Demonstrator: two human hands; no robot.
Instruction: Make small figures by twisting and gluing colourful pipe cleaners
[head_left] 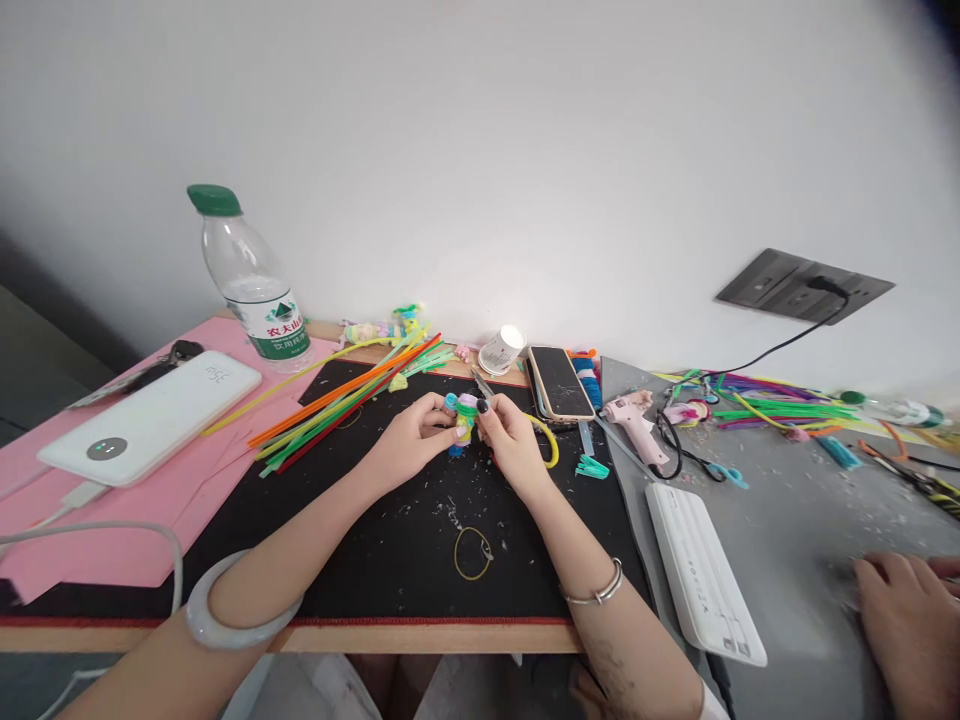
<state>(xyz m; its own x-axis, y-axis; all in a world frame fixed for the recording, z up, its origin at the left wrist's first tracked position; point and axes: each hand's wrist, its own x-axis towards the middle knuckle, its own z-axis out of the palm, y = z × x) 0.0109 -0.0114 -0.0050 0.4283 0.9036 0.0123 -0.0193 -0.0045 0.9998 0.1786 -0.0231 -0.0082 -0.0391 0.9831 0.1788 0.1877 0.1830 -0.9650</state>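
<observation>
My left hand (pixel 415 432) and my right hand (pixel 513 437) meet over the black mat (pixel 390 545), both pinched on a small pipe-cleaner figure (pixel 466 412) of purple, green and blue. The right hand also holds small scissors (pixel 482 386) that stick up behind the figure. A yellow pipe cleaner (pixel 550 440) curls just right of my right hand. A bundle of coloured pipe cleaners (pixel 352 397) lies fanned out to the left of my left hand.
A water bottle (pixel 251 277) and white power bank (pixel 150 415) sit on pink paper (pixel 112 510) at left. A phone (pixel 560 382), pink glue gun (pixel 636 420), white power bank (pixel 703 572) and more pipe cleaners (pixel 772 408) lie right. Another person's hand (pixel 911 620) rests at lower right.
</observation>
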